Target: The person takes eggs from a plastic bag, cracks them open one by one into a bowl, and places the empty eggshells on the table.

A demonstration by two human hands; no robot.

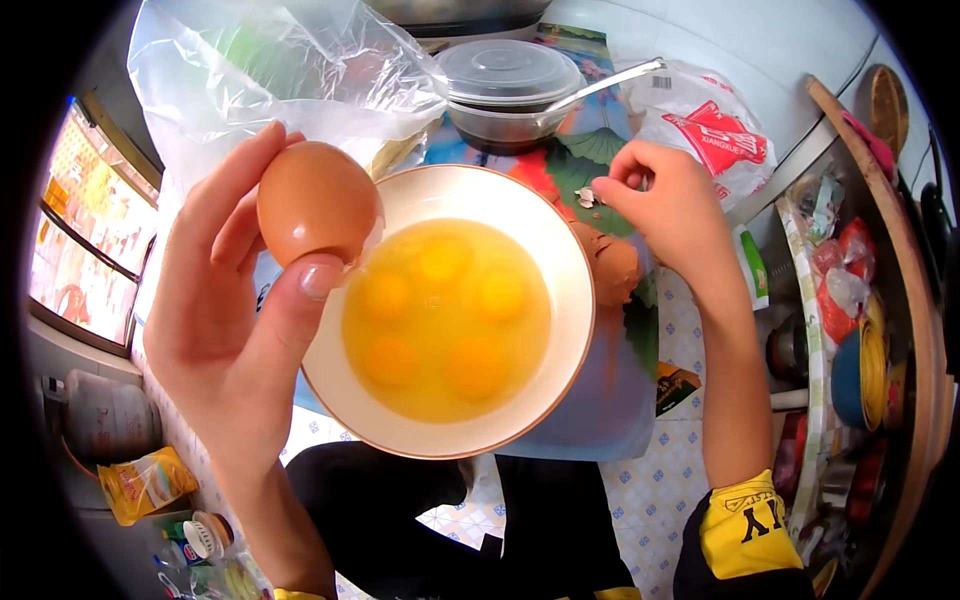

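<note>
My left hand is closed around a brown egg, held over the left rim of a wide cream bowl. The egg's lower right end looks broken, with a pale edge near my thumb. Inside the bowl lie several whole yolks in clear egg white. To the bowl's right, my right hand has its thumb and fingers pinched together. Small white shell bits show beside its fingertips; what the pinch holds, if anything, cannot be made out. Brown eggshells rest just below that hand, against the bowl's right side.
Behind the bowl stands a lidded clear container with a metal spoon handle across it. A clear plastic bag is at back left, a white and red bag at back right. Shelves line the right side.
</note>
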